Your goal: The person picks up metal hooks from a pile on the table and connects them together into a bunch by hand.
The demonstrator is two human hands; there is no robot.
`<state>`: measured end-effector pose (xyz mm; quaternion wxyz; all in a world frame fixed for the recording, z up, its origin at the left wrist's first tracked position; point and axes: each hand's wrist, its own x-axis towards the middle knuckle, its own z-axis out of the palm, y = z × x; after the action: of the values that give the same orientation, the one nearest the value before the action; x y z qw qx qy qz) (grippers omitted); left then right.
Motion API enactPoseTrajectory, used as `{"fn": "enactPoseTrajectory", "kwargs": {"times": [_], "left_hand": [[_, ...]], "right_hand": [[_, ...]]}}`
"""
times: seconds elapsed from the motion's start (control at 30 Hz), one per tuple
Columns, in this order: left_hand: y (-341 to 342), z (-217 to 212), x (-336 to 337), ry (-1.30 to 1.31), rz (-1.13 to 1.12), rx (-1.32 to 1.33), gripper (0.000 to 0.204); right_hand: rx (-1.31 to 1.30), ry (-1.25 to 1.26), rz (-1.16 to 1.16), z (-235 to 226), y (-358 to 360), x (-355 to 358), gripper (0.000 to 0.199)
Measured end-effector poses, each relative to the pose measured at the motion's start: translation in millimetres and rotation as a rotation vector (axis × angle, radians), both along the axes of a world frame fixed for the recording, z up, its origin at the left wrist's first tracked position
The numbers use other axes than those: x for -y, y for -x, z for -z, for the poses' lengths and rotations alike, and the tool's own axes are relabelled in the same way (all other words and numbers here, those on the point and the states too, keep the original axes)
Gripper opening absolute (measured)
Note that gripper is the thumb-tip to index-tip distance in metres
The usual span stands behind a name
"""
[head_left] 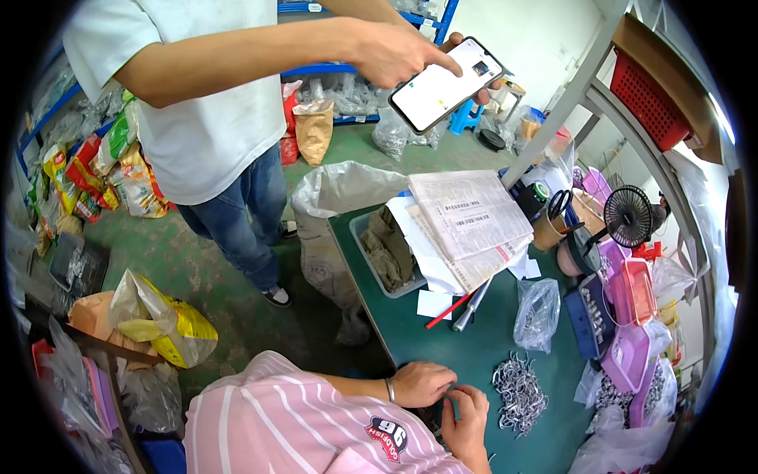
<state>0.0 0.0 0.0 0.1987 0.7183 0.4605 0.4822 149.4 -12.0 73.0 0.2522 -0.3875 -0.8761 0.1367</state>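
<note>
My left hand [421, 384], with a metal bangle at its wrist, rests at the near edge of the green table, fingers bent and drawn together. Close against its fingertips is my right hand [466, 417], its fingers curled in. Whatever lies between the fingers is too small or hidden to make out. Just right of my hands lies a loose heap of small silvery metal hooks [519, 393]. Beyond the heap sits a clear plastic bag [538, 314].
Across the table [387, 324] stand a plastic tub [365, 251] with grey cloth, newspapers [472, 213], a red pen [447, 312] and a small fan [628, 216]. Purple baskets [629, 365] line the right. Another person [197, 110] stands ahead, touching a phone [446, 85]. Sacks [162, 320] lie left.
</note>
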Motion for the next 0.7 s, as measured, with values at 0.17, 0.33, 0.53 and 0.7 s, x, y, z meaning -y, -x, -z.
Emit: {"fn": "enactPoseTrajectory", "kwargs": {"times": [0.17, 0.33, 0.53, 0.7], "left_hand": [[-0.4, -4.1, 1.4, -0.009, -0.012, 0.018, 0.008], [-0.9, -7.4, 3.1, -0.048, -0.050, 0.021, 0.005], [-2.6, -7.8, 3.0, -0.075, -0.080, 0.017, 0.002], [-2.6, -9.4, 1.5, -0.091, -0.098, 0.005, 0.001]], "right_hand": [[-0.006, -0.021, -0.004, -5.4, 6.6, -1.1, 0.019], [-0.002, -0.011, 0.004, -4.1, 8.5, -0.3, 0.020], [-0.032, -0.009, -0.033, 0.9, 6.9, -5.4, 0.021], [-0.029, -0.008, -0.042, 3.5, 5.9, -7.8, 0.023]]}}
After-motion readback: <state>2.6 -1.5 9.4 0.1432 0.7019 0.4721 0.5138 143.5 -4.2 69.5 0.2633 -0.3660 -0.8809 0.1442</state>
